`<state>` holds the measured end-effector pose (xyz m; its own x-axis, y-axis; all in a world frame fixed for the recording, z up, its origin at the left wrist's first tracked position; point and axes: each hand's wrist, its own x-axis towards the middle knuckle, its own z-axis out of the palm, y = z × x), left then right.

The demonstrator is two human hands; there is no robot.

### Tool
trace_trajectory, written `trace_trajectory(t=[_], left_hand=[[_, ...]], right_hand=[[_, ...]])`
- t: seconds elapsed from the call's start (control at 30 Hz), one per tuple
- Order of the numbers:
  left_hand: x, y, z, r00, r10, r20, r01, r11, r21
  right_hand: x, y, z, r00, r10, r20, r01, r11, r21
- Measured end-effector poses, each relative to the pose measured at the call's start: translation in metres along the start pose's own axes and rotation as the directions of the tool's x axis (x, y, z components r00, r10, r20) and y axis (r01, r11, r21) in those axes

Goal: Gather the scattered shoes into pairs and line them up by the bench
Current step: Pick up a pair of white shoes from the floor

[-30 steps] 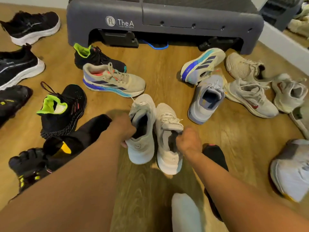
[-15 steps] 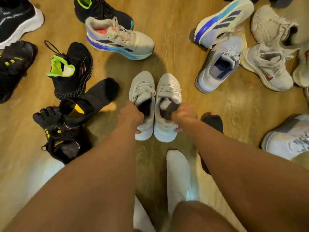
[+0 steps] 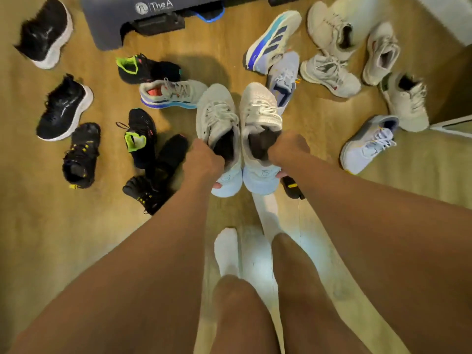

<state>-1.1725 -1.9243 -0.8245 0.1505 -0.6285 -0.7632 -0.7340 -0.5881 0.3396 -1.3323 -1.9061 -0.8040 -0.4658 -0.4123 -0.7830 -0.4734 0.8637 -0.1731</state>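
2 pale grey knit sneakers held side by side, toes toward the dark grey bench.

Left grey sneaker (image 3: 217, 129) gripped at the heel collar by the left hand (image 3: 204, 157), fingers closed; right grey sneaker (image 3: 260, 123) gripped the same way by the right hand (image 3: 288, 152). Soles touching along the inner edge, over the wooden floor (image 3: 38, 226). Dark grey bench (image 3: 107, 26) at top. Black shoes (image 3: 63, 108) scattered left, beige and blue-striped shoes (image 3: 329, 75) right. White-socked feet (image 3: 227, 249) below.
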Motion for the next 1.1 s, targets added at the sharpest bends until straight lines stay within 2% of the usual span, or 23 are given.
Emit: trace_trajectory(t=[0.17, 0.3, 0.4, 0.53, 0.7, 0.87, 1.1], left_hand=[[-0.057, 0.036, -0.018, 0.976, 0.204, 0.078, -0.210, 0.974, 0.084], [-0.105, 0.058, -0.004, 0.939, 0.332, 0.084, -0.343, 0.913, 0.222], [-0.143, 0.068, 0.022, 0.901, 0.405, 0.156, -0.433, 0.864, 0.258], [-0.200, 0.072, 0.070, 0.888, 0.375, 0.266, -0.454, 0.807, 0.378], [-0.280, 0.063, 0.160, 0.810, 0.436, 0.392, -0.584, 0.666, 0.464], [-0.383, 0.040, 0.245, 0.747, 0.439, 0.499, -0.660, 0.581, 0.477], [-0.509, 0.008, 0.367, 0.613, 0.466, 0.638, -0.790, 0.378, 0.483]], right_hand=[[-0.051, 0.033, -0.041, 0.996, -0.013, -0.090, 0.034, 0.971, 0.237], [-0.088, 0.083, -0.061, 0.987, 0.078, -0.138, -0.025, 0.935, 0.352], [-0.111, 0.134, -0.077, 0.970, 0.201, -0.135, -0.114, 0.870, 0.480], [-0.140, 0.213, -0.093, 0.942, 0.335, -0.031, -0.236, 0.725, 0.647], [-0.183, 0.336, -0.091, 0.903, 0.424, -0.067, -0.254, 0.653, 0.713], [-0.242, 0.465, -0.080, 0.808, 0.571, -0.145, -0.241, 0.545, 0.803], [-0.311, 0.630, -0.070, 0.686, 0.724, -0.072, -0.250, 0.327, 0.911]])
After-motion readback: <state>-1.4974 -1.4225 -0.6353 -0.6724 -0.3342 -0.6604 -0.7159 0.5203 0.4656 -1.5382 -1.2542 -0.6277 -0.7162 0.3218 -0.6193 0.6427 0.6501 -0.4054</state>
